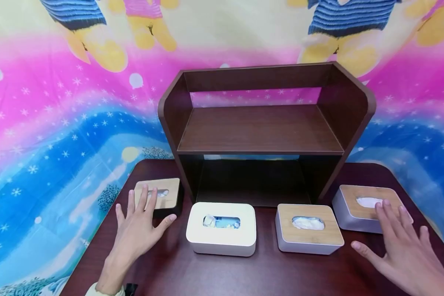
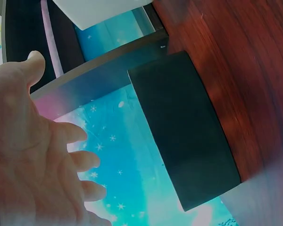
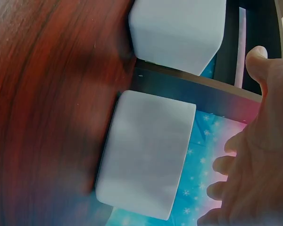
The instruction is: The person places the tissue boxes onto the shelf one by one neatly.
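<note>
At the table's left, my left hand [image 1: 137, 228] is spread, palm down, over the near side of a black tissue box [image 1: 166, 209] with a wooden lid. The left wrist view shows a gap between that hand [image 2: 42, 146] and the box's black side [image 2: 184, 132]. My right hand [image 1: 410, 250] spreads likewise by the far-right tissue box [image 1: 355, 220], pale-sided with a wooden lid; its fingertips overlap the lid from above. In the right wrist view the fingers stand apart from the box's side [image 3: 146, 155]. Neither hand holds anything.
Between the hands stand an all-white tissue box [image 1: 222, 246] and another wooden-lidded pale tissue box [image 1: 307, 244]. Behind them rises a dark brown two-tier shelf [image 1: 260, 127] on the dark red table [image 1: 244, 275]. A colourful printed cloth [image 1: 77, 90] hangs behind.
</note>
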`<state>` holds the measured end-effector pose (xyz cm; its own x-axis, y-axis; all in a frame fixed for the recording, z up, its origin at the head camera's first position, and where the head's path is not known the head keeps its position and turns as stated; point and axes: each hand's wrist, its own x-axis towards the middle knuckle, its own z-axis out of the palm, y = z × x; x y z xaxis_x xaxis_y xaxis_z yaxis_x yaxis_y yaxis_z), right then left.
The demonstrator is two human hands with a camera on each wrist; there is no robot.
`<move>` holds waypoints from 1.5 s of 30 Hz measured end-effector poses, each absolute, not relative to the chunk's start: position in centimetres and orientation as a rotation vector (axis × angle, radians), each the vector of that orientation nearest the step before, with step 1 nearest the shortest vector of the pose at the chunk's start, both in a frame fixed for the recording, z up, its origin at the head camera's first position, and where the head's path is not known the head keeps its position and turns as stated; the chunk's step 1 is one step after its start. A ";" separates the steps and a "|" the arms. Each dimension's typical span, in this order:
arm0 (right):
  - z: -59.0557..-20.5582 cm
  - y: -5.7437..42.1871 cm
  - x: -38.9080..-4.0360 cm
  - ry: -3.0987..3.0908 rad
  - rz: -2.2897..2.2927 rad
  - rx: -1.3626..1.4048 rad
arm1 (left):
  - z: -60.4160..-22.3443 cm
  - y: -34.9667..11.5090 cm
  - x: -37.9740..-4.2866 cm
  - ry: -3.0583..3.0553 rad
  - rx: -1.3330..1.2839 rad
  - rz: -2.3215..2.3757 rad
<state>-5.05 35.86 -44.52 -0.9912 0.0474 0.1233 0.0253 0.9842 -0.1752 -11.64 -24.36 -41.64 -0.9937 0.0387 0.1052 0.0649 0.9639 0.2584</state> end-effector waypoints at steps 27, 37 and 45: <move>-43.6 33.3 -5.4 -3.078 0.309 0.017 | -40.9 -19.1 -10.4 -2.977 -0.217 -0.429; -44.1 32.5 -4.7 -3.097 0.410 0.061 | -40.6 -15.7 -10.3 -2.946 -0.351 -0.491; -44.6 32.0 -4.4 -3.111 0.518 0.097 | -40.7 -12.6 -10.4 -2.958 -0.461 -0.539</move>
